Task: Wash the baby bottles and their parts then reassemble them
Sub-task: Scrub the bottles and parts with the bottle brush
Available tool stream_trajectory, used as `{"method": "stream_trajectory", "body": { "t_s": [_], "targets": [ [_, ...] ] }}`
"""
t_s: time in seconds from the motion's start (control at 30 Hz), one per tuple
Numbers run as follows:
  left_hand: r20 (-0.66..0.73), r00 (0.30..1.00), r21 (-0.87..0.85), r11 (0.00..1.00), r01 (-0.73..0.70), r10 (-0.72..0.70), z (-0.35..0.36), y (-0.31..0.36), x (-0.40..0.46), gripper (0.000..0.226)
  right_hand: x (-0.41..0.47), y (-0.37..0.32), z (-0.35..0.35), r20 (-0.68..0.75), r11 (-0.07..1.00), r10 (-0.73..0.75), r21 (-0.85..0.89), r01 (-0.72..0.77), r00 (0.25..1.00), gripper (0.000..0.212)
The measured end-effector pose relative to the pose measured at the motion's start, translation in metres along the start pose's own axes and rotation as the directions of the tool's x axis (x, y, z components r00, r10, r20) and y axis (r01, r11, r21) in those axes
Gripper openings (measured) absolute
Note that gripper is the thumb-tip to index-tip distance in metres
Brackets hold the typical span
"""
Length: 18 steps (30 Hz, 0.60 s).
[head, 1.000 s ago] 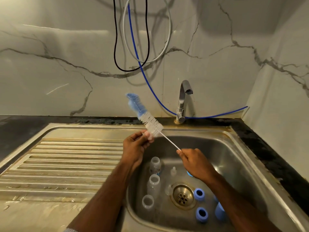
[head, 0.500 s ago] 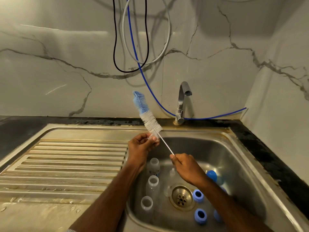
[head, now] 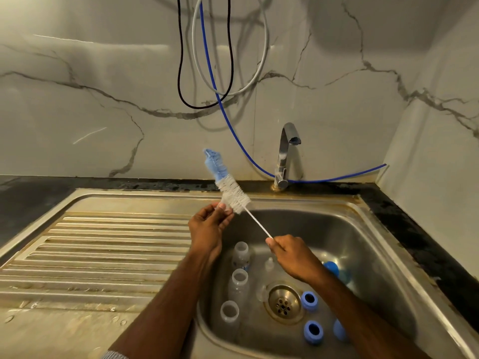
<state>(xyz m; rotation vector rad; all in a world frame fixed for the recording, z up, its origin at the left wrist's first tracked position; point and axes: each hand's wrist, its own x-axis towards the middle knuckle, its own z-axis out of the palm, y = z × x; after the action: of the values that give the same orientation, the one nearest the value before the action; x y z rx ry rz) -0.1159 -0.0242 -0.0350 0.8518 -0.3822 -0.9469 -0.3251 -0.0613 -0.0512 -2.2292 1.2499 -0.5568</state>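
A bottle brush (head: 228, 185) with a blue tip and white bristles slants above the sink. My right hand (head: 293, 257) grips its thin white handle at the lower end. My left hand (head: 210, 229) pinches the bottom of the white bristles. Down in the steel sink basin (head: 363, 244) stand three clear baby bottles (head: 239, 283) without tops on the left. Two blue collar rings (head: 309, 300) lie right of the drain. A clear teat (head: 269, 264) sits near the middle, and a blue cap (head: 331, 268) shows behind my right wrist.
A chrome tap (head: 285, 156) rises behind the basin, no water running. The ribbed steel drainboard (head: 103, 250) stretches left. Black, grey and blue hoses (head: 207, 60) hang on the marble wall. A dark counter edge (head: 420, 244) borders the right side.
The brush and both hands have shifted a little; my right hand slid left along the handle, uncovering the blue cap behind it. My left hand stays at the bristles.
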Motion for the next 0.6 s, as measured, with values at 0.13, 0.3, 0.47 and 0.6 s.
{"method": "stream_trajectory", "body": {
  "t_s": [0.13,0.3,0.47,0.6],
  "targets": [
    [0.016,1.000,0.008,1.000,-0.011,0.011,-0.009,0.005,0.005,0.014,0.000,0.006,-0.004,0.036,1.000,-0.016,-0.023,0.016,0.999,0.051],
    [0.278,0.950,0.484,0.833,-0.268,0.144,-0.004,-0.009,-0.002,0.016,0.000,0.004,-0.002,-0.038,0.999,-0.011,-0.045,0.009,0.999,0.050],
    [0.232,0.954,0.544,0.788,-0.290,0.191,-0.007,-0.004,0.005,0.019,0.001,0.014,-0.010,-0.049,0.994,-0.054,-0.093,0.049,0.997,0.050],
    [0.075,0.964,0.485,0.835,-0.260,0.257,-0.021,0.017,0.013,0.029,0.003,0.030,-0.030,0.000,0.974,-0.068,-0.217,0.067,0.998,0.051]
  ]
}}
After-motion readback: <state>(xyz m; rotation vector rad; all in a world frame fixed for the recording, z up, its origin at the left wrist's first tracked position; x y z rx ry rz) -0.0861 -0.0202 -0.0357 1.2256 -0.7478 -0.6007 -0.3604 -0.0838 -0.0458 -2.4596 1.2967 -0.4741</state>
